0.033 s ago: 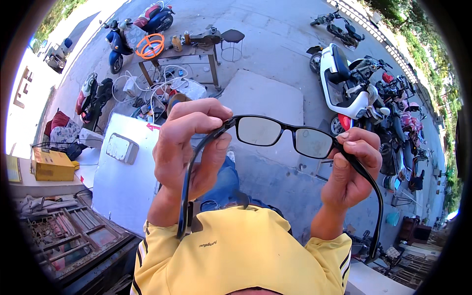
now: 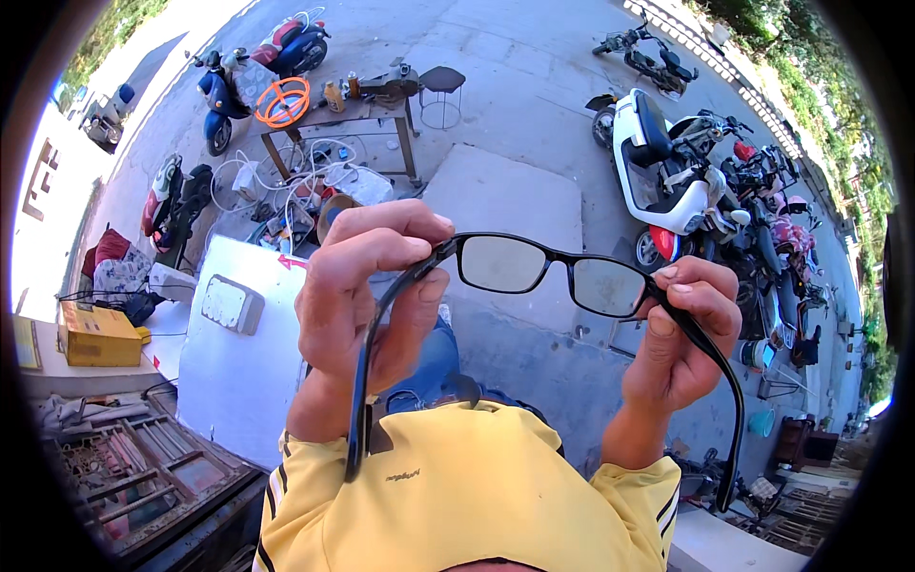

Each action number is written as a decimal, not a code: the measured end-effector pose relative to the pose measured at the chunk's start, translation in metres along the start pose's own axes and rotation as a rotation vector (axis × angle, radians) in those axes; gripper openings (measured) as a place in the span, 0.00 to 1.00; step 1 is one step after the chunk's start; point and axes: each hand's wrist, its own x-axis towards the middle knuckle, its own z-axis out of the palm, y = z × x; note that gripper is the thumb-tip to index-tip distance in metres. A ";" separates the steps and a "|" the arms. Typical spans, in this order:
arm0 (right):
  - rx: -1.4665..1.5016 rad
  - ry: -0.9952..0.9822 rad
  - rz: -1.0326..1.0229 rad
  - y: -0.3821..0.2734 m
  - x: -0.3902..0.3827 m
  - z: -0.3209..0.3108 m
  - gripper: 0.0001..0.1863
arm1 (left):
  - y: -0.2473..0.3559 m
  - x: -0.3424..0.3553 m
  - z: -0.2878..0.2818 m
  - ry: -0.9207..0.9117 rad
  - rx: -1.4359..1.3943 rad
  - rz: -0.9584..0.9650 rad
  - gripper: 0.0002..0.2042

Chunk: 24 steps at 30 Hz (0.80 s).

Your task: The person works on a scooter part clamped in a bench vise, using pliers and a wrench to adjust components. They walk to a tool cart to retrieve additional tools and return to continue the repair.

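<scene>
A pair of black-framed eyeglasses (image 2: 505, 264) is held up in front of me, lenses on the far side. Both temple arms are unfolded and curve back toward my chest. My left hand (image 2: 357, 300) pinches the left hinge corner between thumb and fingers. At the opposite hinge, my right hand (image 2: 684, 338) grips the frame the same way. The lenses look clear, with the grey ground showing through them. Below the hands are my yellow shirt (image 2: 486, 477) and blue jeans (image 2: 424, 367).
A white board (image 2: 233, 367) carrying a grey-white box (image 2: 232, 304) lies to the left, near a yellow box (image 2: 100, 336). Farther off stands a metal workbench (image 2: 367, 116) with an orange ring-shaped frame (image 2: 282, 102). A white scooter (image 2: 658, 181) and several motorbikes stand at right.
The eyeglasses sit slightly lower in the picture, and the left temple tip has dropped a little. Both hands keep their grip. The surroundings have shifted slightly with my head.
</scene>
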 end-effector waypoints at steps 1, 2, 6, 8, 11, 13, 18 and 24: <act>-0.011 0.020 -0.016 0.011 0.013 -0.002 0.13 | -0.015 0.014 0.007 -0.025 -0.027 0.028 0.14; -0.045 0.013 -0.022 0.020 0.028 -0.005 0.14 | -0.025 0.031 0.014 -0.057 -0.045 0.042 0.15; -0.082 0.155 0.099 0.042 0.080 0.005 0.17 | -0.060 0.093 0.041 -0.048 -0.125 0.009 0.17; -0.071 0.249 0.176 0.053 0.103 0.012 0.18 | -0.082 0.123 0.059 -0.062 -0.157 0.042 0.18; 0.010 0.251 0.188 0.087 0.131 0.016 0.16 | -0.109 0.163 0.071 -0.148 -0.178 0.020 0.18; 0.086 0.126 0.075 0.123 0.151 0.011 0.15 | -0.129 0.183 0.082 -0.184 -0.164 0.033 0.18; 0.170 0.171 -0.022 0.209 0.205 0.016 0.13 | -0.182 0.221 0.131 -0.141 0.029 0.197 0.19; 0.571 0.207 0.032 0.313 0.245 0.030 0.13 | -0.243 0.234 0.188 0.093 0.184 0.306 0.13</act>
